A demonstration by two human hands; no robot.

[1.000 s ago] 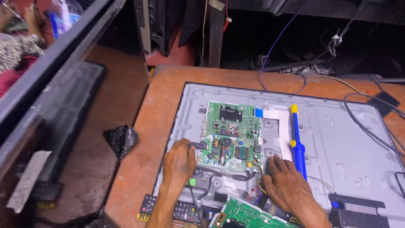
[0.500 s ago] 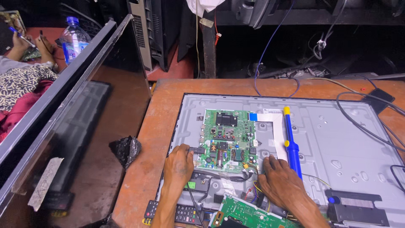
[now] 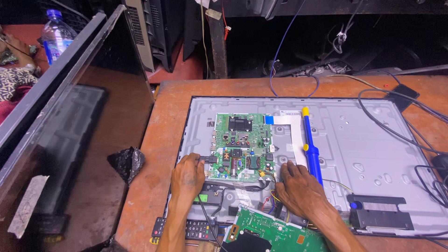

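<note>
A grey metal back panel (image 3: pixel 373 140) of a flat screen lies face down on the orange-brown surface (image 3: pixel 163 121), and a green circuit board (image 3: pixel 240 147) sits fixed on its left half. The person's left hand (image 3: pixel 187 177) rests at the board's lower left edge, fingers curled around a small black plug (image 3: pixel 211 159) that meets the board's side; the grip looks closed on it. The right hand (image 3: pixel 298 189) lies flat and spread just beside the board's lower right corner, fingertips pressing on the panel near a bundle of thin coloured wires (image 3: pixel 269 198), grasping nothing that I can make out. A blue and yellow desoldering pump (image 3: pixel 311 149) lies along the panel right next to that hand, beside a white flat ribbon (image 3: pixel 294 133). A second green board (image 3: pixel 275 231) sits loose at the near edge, between the two forearms, and a black remote control (image 3: pixel 196 228) lies under the left wrist. Off the surface to the left, a crumpled black bag (image 3: pixel 127 162) rests on the floor, and another dark screen (image 3: pixel 56 102) leans nearby
</note>
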